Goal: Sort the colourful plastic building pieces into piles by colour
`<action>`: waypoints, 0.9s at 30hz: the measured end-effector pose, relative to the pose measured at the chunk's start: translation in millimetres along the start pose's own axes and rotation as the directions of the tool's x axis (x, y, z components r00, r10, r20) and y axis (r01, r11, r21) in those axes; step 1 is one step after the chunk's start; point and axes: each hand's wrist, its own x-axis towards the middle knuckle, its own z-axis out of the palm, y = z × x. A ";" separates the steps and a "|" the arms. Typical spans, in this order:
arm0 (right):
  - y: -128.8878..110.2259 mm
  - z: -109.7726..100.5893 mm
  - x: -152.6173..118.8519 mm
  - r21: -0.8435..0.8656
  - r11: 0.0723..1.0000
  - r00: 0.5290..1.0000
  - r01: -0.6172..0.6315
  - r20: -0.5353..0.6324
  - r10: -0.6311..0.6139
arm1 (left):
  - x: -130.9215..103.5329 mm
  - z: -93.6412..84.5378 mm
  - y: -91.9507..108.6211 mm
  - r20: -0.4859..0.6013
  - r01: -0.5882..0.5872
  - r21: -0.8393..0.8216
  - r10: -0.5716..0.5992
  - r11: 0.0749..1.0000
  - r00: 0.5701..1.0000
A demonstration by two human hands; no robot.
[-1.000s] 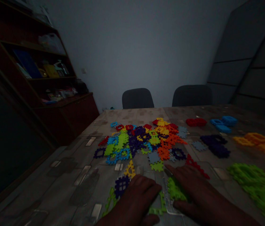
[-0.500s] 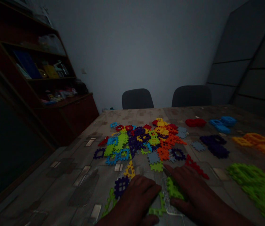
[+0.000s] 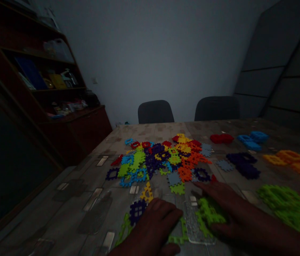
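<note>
My right hand [image 3: 228, 208] has its fingers and thumb around a small stack of green toothed building tiles [image 3: 208, 215], close to the tabletop. My left hand [image 3: 158, 224] lies over the near edge of the table, thumb apart from the fingers, beside a green square frame tile [image 3: 182, 233] that it partly covers. Just left of that hand are a dark purple window tile [image 3: 137, 212] and another green tile [image 3: 124, 227]. A yellow triangle tile [image 3: 147, 193] lies beyond its knuckles. The red tile [image 3: 213, 178] is mostly hidden behind my right hand.
A mixed heap of toothed tiles [image 3: 156, 158] spreads across the middle of the table [image 3: 86, 185]. At the right lie colour groups: green tiles [image 3: 283, 199], orange tiles [image 3: 290, 158], purple tiles [image 3: 243, 165], blue tiles [image 3: 253, 139] and red tiles [image 3: 221, 138]. Two chairs [image 3: 156, 112] stand behind.
My right hand has moved to the right with the green tiles, which have slid away from my left hand. It now covers most of the red tile. My left hand has stayed put.
</note>
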 end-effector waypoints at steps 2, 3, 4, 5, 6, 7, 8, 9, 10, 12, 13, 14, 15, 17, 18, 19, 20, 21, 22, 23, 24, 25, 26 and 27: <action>-2.2 5.7 -1.0 0.017 1.000 0.996 0.011 0.083 -0.012 | 1.3 4.0 -4.2 0.000 -0.022 0.012 0.022 1.000 1.000; -4.0 8.2 -1.5 0.027 1.000 0.993 0.011 0.114 -0.014 | 1.8 6.6 -6.8 -0.007 -0.039 0.016 0.039 0.999 0.999; -5.5 10.0 -2.0 0.035 0.999 0.990 0.005 0.139 -0.010 | 1.9 9.3 -9.4 -0.019 -0.056 0.018 0.056 0.998 0.998; -6.6 11.1 -2.5 0.040 0.999 0.988 -0.005 0.154 -0.002 | 1.6 11.7 -11.9 -0.033 -0.070 0.017 0.070 0.997 0.997; -6.9 11.6 -2.7 0.040 0.999 0.987 -0.013 0.158 0.006 | 0.6 13.4 -14.2 -0.051 -0.076 0.010 0.076 0.997 0.996; -6.2 11.7 -2.8 0.038 0.999 0.987 -0.017 0.158 0.011 | -1.0 14.0 -16.1 -0.067 -0.086 0.002 0.086 0.996 0.994; -4.6 11.6 -2.6 0.035 0.999 0.988 -0.014 0.153 0.009 | -3.1 13.2 -17.6 -0.083 -0.096 -0.007 0.095 0.995 0.992; -2.2 11.7 -2.1 0.030 1.000 0.990 -0.009 0.143 0.005 | -5.4 10.6 -18.7 -0.102 -0.105 -0.015 0.103 0.994 0.989; 0.6 11.9 -1.4 0.024 1.000 0.991 -0.006 0.133 0.002 | -7.7 6.3 -19.6 -0.126 -0.103 -0.021 0.100 0.994 0.987; 6.6 12.9 -0.1 0.017 1.000 0.994 -0.001 0.106 -0.001 | -10.0 -7.1 -21.2 -0.175 -0.051 -0.021 0.046 0.998 0.984; 9.2 13.6 0.4 0.016 1.000 0.996 0.007 0.085 -0.008 | -9.1 -15.6 -22.4 -0.186 0.000 -0.007 -0.001 1.000 0.982; 11.4 14.3 0.6 0.021 1.000 0.998 0.020 0.065 -0.021 | -6.6 -24.4 -24.2 -0.194 0.058 0.019 -0.053 0.998 0.980; 13.2 15.2 0.5 0.026 0.999 0.998 0.034 0.044 -0.035 | -2.4 -33.1 -26.7 -0.199 0.109 0.055 -0.096 0.993 0.975; 16.0 17.2 -0.7 0.025 0.998 0.998 0.064 0.012 -0.064 | 10.5 -47.9 -33.7 -0.208 0.173 0.149 -0.140 0.974 0.968; 17.2 18.4 -1.6 0.022 0.998 0.998 0.064 0.004 -0.064 | 18.4 -53.2 -37.9 -0.212 0.190 0.187 -0.149 0.964 0.966; 18.4 19.6 -2.5 0.020 0.998 0.999 0.054 -0.002 -0.054 | 26.8 -57.0 -42.4 -0.216 0.202 0.220 -0.155 0.954 0.964; 19.5 20.7 -3.4 0.019 0.999 0.999 0.037 -0.007 -0.037 | 35.5 -59.4 -46.8 -0.216 0.212 0.251 -0.159 0.945 0.963; 20.3 21.4 -3.9 0.018 1.000 1.000 0.019 -0.009 -0.019 | 44.2 -60.5 -50.9 -0.213 0.220 0.283 -0.163 0.933 0.963; 20.8 21.7 -4.2 0.023 1.000 1.000 0.002 -0.005 -0.002 | 52.7 -60.7 -54.6 -0.208 0.228 0.315 -0.167 0.921 0.964; 20.7 21.4 -4.3 0.030 1.000 1.000 -0.009 0.002 0.009 | 60.9 -60.3 -57.6 -0.204 0.235 0.345 -0.172 0.909 0.964; 19.8 20.5 -4.1 0.035 0.999 1.000 -0.010 0.013 0.010 | 68.5 -59.7 -60.1 -0.200 0.241 0.370 -0.176 0.897 0.964; 18.1 19.0 -3.8 0.036 0.999 1.000 -0.007 0.020 0.006 | 75.5 -59.1 -62.0 -0.193 0.244 0.391 -0.180 0.888 0.965; 15.7 17.1 -3.6 0.032 0.999 1.000 -0.008 0.030 0.008 | 81.6 -58.8 -63.5 -0.185 0.244 0.407 -0.183 0.880 0.966; 12.7 14.9 -3.3 0.025 0.999 0.999 -0.022 0.044 0.020 | 86.9 -59.0 -64.7 -0.175 0.241 0.419 -0.183 0.875 0.967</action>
